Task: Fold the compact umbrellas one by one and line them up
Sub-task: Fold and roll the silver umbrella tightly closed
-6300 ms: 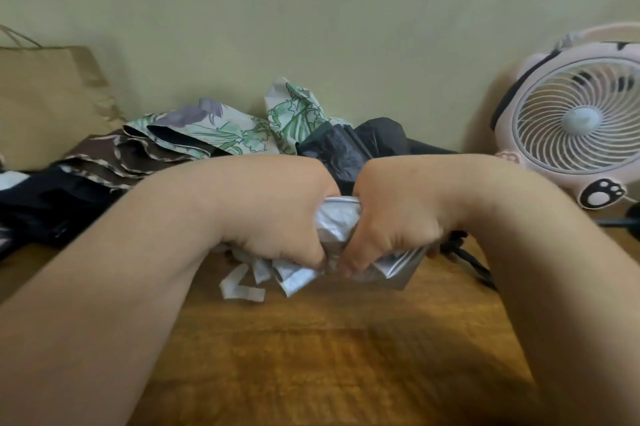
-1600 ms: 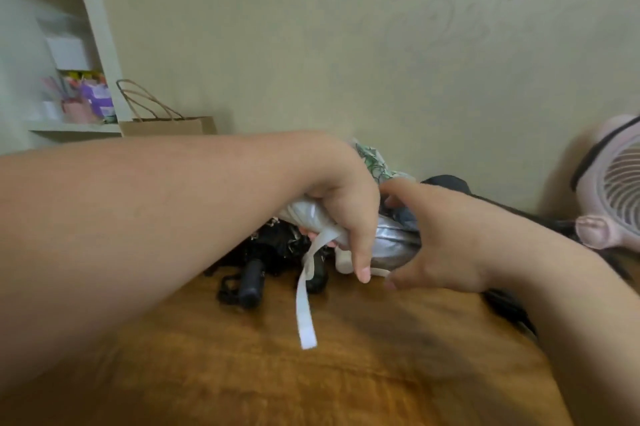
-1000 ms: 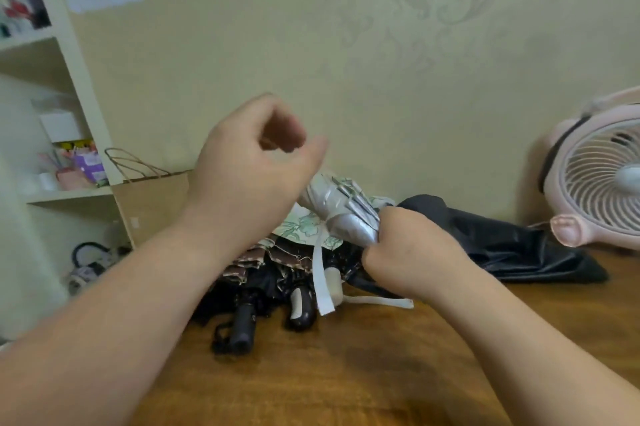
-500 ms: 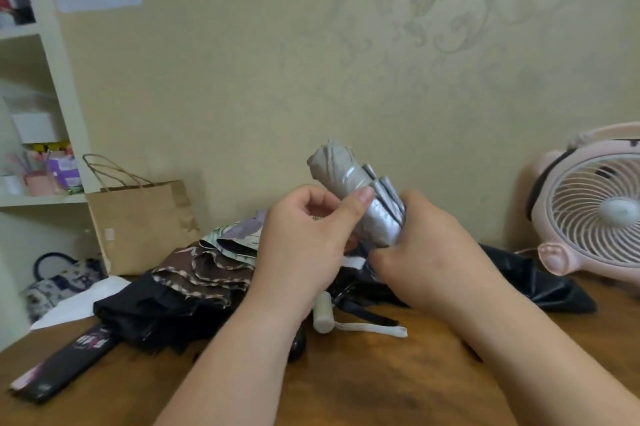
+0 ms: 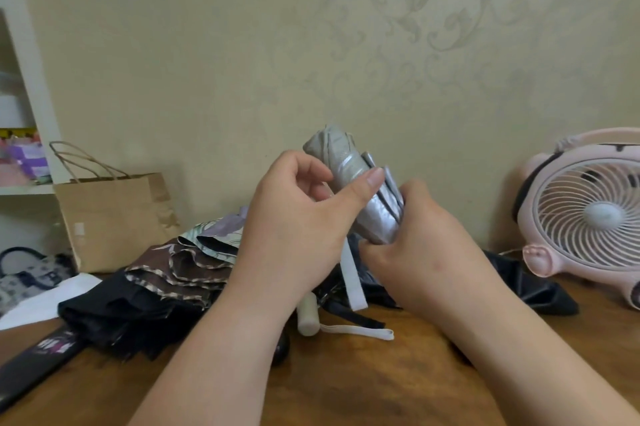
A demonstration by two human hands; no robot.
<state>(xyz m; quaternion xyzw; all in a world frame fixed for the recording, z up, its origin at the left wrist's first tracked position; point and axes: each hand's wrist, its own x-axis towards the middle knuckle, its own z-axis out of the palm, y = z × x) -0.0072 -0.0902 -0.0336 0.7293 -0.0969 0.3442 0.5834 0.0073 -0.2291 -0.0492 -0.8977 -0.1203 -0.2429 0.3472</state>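
Wooden tabletop [image 5: 363,391] in the foreground, with both forearms reaching over it toward the silver umbrella [image 5: 343,157]. This compact umbrella is rolled into a tight bundle and held clear of the tabletop, tilted with its capped end up and to the left.

Left hand [image 5: 294,228]: grip closed on the upper part of the silver umbrella, with the thumb laid across the pleats and the fingers curled behind. Right hand [image 5: 426,252]: grip clamped around the lower end of the silver umbrella.

A white strap [image 5: 353,280] hangs straight down from the silver umbrella between the two hands. Directly below the silver umbrella a white handle [image 5: 308,316] with a flat wrist loop [image 5: 360,332] lies on the tabletop; which umbrella it belongs to cannot be told.

Left of and below the silver umbrella lies a heap of unfolded umbrellas: a black umbrella [image 5: 114,314], a brown umbrella [image 5: 180,269] with patterned edging on top of it, and a floral umbrella [image 5: 218,235] behind. A black sleeve [image 5: 38,359] lies at the heap's near left end.

Right of and below the silver umbrella lies a second black canopy [image 5: 533,290], with a pink desk fan [image 5: 588,217] further right. A brown paper bag [image 5: 114,217] stands far left of the silver umbrella, against the patterned wall [image 5: 242,61], with a white shelf unit [image 5: 31,79] beyond the bag.
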